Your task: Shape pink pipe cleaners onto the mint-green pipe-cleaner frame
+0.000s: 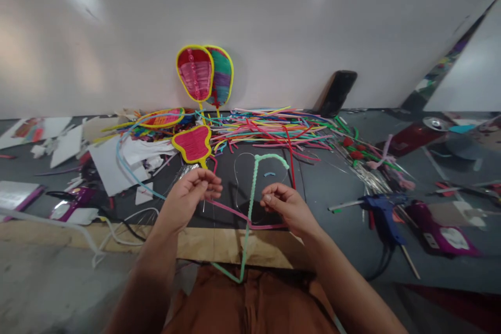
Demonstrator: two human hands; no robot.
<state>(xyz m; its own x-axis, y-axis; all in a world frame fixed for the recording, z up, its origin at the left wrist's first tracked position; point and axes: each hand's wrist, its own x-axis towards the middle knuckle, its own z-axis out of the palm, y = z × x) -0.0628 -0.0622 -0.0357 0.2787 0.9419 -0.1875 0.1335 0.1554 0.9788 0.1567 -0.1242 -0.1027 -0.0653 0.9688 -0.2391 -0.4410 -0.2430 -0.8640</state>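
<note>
Found on the dark tabletop (321,188), between the hands and just beyond, a thin wire outline (236,180), partly covered by a mint-green strand (253,188). Noted running down the middle and on past the table edge toward the lap. Noted also a pink strand (268,227), crossing the green low down, reaching from beside the left hand (188,198) to beside the right hand (287,206). Judged to be at the stage of working strands onto the wire. Judged to call next for a sure pinch on one strand and a steadying hold on the wire. Observed at left: fingers bent together, thumb laid near. Observed at right: fingers curled inward, thumb close to the forefinger. Cannot tell of a grip in either. Recorded farther out: a yellow-edged pink piece (193,145) and loose strands (270,128).
</note>
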